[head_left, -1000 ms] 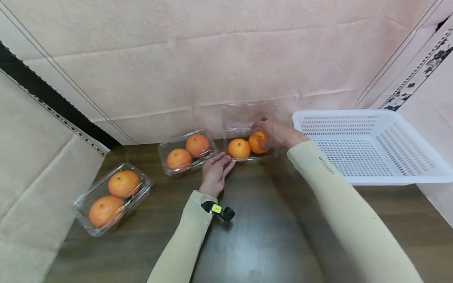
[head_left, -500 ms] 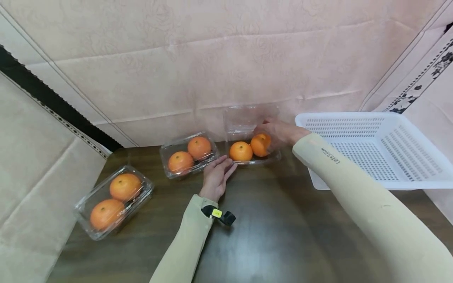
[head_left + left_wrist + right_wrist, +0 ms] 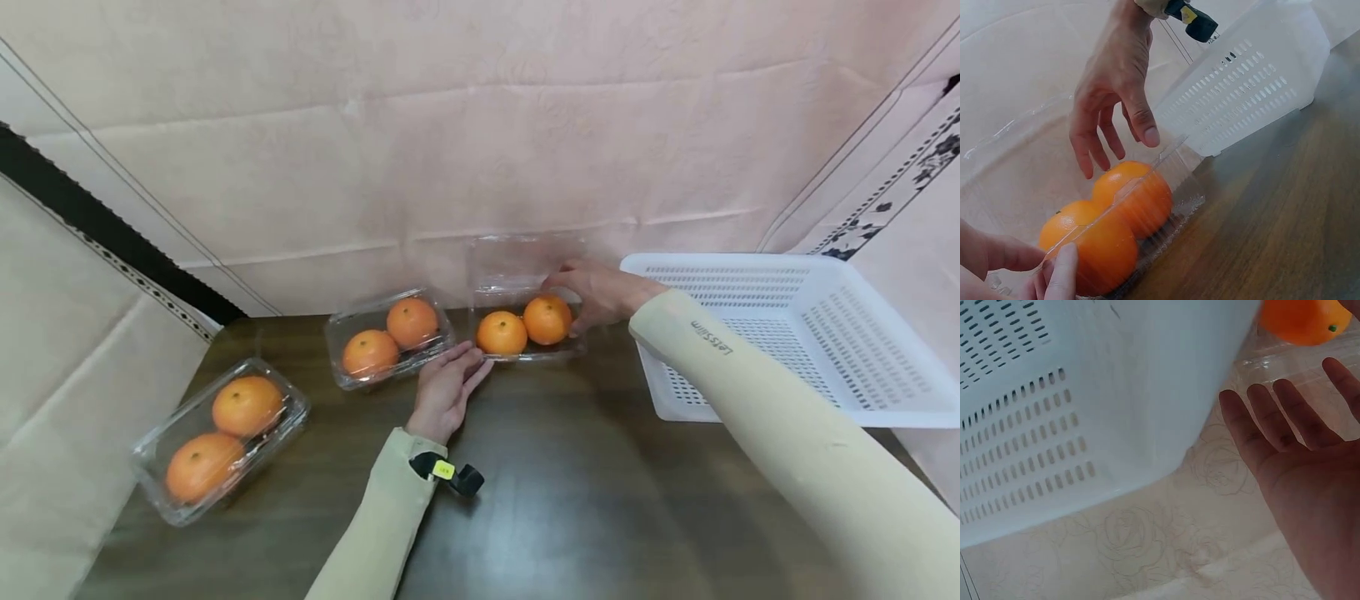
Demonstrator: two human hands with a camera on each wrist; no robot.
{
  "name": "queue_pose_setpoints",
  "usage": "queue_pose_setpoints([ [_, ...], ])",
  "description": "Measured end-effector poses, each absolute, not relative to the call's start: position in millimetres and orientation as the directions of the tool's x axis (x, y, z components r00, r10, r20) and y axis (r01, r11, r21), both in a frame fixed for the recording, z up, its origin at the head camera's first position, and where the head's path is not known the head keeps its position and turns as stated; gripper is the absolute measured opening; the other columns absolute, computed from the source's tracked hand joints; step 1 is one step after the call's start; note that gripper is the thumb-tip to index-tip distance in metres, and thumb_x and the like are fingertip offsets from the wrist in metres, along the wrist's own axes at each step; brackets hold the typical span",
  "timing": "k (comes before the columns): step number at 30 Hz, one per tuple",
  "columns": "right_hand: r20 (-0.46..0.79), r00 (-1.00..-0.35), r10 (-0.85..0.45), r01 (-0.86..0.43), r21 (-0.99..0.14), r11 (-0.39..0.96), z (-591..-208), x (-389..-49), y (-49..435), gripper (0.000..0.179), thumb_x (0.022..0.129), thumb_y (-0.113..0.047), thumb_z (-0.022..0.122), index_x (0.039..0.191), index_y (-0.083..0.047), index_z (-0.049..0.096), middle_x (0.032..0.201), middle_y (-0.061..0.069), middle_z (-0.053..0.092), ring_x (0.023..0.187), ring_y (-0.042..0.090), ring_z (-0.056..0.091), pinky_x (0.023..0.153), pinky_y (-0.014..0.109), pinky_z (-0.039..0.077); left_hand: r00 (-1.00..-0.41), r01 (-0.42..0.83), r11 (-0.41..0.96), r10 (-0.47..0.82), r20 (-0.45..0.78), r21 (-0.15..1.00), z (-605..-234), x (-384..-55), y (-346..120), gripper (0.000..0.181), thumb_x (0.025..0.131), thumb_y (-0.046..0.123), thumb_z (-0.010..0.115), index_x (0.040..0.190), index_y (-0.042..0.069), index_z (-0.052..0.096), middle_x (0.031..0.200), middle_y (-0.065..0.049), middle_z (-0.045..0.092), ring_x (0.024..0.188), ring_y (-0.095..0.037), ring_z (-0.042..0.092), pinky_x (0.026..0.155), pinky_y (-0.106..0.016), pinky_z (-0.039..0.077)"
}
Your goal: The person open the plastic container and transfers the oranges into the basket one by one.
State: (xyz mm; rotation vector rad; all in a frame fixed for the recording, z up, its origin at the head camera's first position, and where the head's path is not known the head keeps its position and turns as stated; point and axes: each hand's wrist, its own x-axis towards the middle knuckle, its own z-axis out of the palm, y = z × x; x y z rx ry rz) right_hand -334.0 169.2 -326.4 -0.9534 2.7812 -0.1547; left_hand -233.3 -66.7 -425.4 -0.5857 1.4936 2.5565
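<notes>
A clear plastic clamshell box [image 3: 558, 353] stands at the back of the table with its lid raised. Two oranges sit side by side in it, a left orange [image 3: 502, 333] and a right orange [image 3: 547, 319]. My left hand [image 3: 444, 392] holds the box's front left corner, thumb and finger [image 3: 1064, 269] at the rim. Just above the right orange is my right hand [image 3: 600, 292]; the left wrist view shows its fingers spread and loosely bent, apart from the fruit. In the right wrist view its palm and fingers hold nothing.
A white perforated basket [image 3: 750, 414] stands at the right, partly behind my right sleeve. Two closed clear boxes with two oranges each lie left: a near-left box [image 3: 281, 433] and a middle box [image 3: 347, 321]. A pink cloth [image 3: 450, 167] hangs behind the dark wooden table [image 3: 570, 483].
My right hand's fingers have loosened from the right orange and lifted a little over it. The left hand keeps its place at the box corner. The head view has tilted slightly.
</notes>
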Motion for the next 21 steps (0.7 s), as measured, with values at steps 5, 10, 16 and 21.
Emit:
queue_pose_setpoints([
  [5, -0.155, -0.762, -0.629, -0.613, -0.141, 0.777, -320.5, -333.6, 163.7, 0.07, 0.074, -0.016, 0.09, 0.138, -0.016, 0.061, 0.142, 0.014, 0.053, 0.125, 0.033, 0.051, 0.115, 0.05, 0.048, -0.919, -0.294, -0.511, -0.082, -0.387, 0.808, -424.2, -233.2, -65.5, 0.034, 0.1, -0.002, 0.059, 0.134, -0.003, 0.056, 0.122, -0.016, 0.058, 0.107, -0.02, 0.064, 0.103, -0.037, 0.059],
  [10, -0.156, -0.733, -0.662, -0.652, -0.115, 0.749, -317.2, -330.3, 153.6, 0.065, 0.074, -0.016, 0.091, 0.133, -0.017, 0.065, 0.134, 0.012, 0.056, 0.118, 0.031, 0.053, 0.11, 0.047, 0.052, -0.924, -0.281, -0.514, -0.083, -0.374, 0.81, -424.6, -233.7, -63.7, 0.034, 0.1, -0.002, 0.059, 0.134, -0.004, 0.055, 0.122, -0.017, 0.058, 0.107, -0.021, 0.064, 0.104, -0.038, 0.058],
  [16, -0.176, -0.761, -0.625, -0.609, -0.139, 0.781, -318.7, -327.2, 144.8, 0.061, 0.074, -0.011, 0.091, 0.13, -0.02, 0.067, 0.128, 0.01, 0.058, 0.111, 0.029, 0.055, 0.106, 0.046, 0.055, -0.923, -0.29, -0.511, -0.074, -0.377, 0.809, -421.9, -232.0, -62.7, 0.035, 0.1, 0.001, 0.061, 0.134, -0.002, 0.054, 0.122, -0.015, 0.057, 0.108, -0.02, 0.063, 0.106, -0.037, 0.057],
  [21, -0.173, -0.796, -0.58, -0.563, -0.14, 0.814, -326.7, -325.4, 137.2, 0.063, 0.074, -0.009, 0.091, 0.131, -0.024, 0.067, 0.129, 0.01, 0.056, 0.114, 0.03, 0.052, 0.11, 0.049, 0.052, -0.92, -0.294, -0.513, -0.077, -0.384, 0.807, -421.4, -231.4, -64.3, 0.033, 0.099, 0.001, 0.061, 0.132, -0.002, 0.055, 0.121, -0.015, 0.057, 0.107, -0.021, 0.063, 0.107, -0.039, 0.057],
])
